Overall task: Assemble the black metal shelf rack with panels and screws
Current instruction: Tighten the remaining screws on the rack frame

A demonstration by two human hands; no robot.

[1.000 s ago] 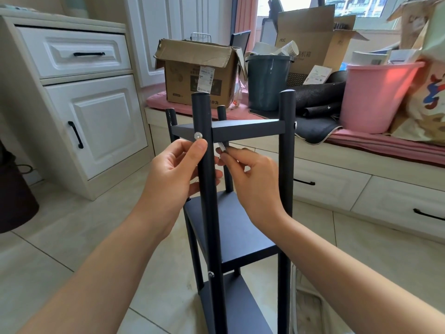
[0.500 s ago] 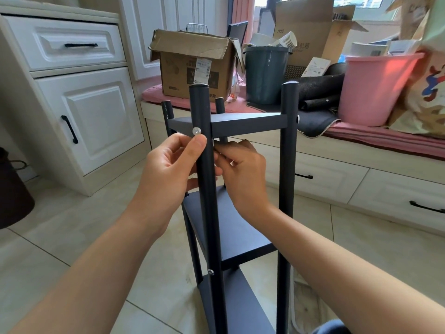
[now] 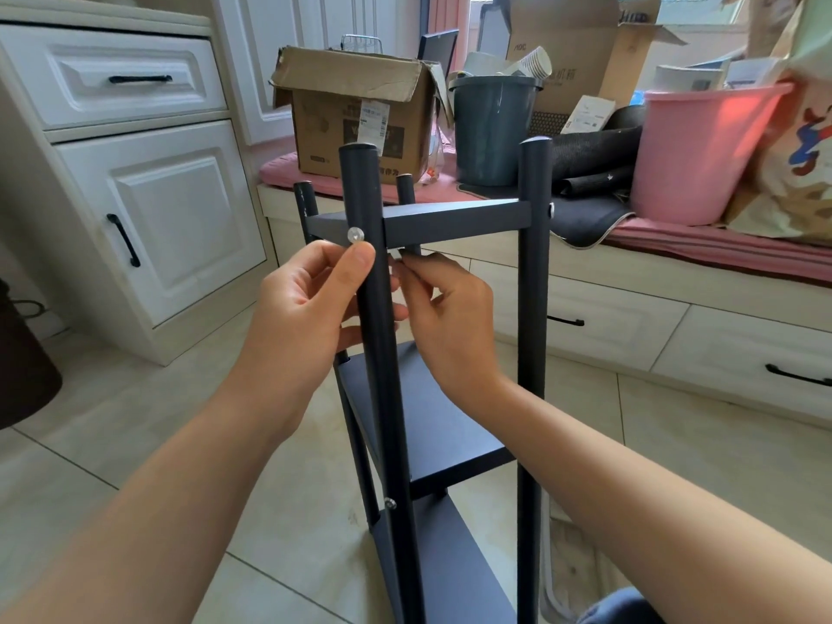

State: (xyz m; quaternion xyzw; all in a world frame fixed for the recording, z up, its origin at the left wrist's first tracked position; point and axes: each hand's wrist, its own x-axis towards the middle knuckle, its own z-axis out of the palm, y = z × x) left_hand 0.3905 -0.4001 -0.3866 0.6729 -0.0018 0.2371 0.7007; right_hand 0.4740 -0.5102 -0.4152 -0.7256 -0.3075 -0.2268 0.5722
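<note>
The black metal shelf rack stands upright on the tiled floor right in front of me, with three panels fixed between four round posts. A silver screw sits in the near left post at the top panel's level. My left hand grips this post just below the screw, thumb tip almost touching it. Behind the post, my right hand pinches a small light-coloured piece under the top panel. Another screw shows lower on the same post.
White cabinets stand to the left. A window bench behind the rack carries a cardboard box, a grey bucket, a pink bucket and rolled dark mats. A dark object sits at the far left.
My right hand has moved closer to the near left post, up under the top panel. My left hand keeps its grip on the post. The camera view has shifted slightly.
</note>
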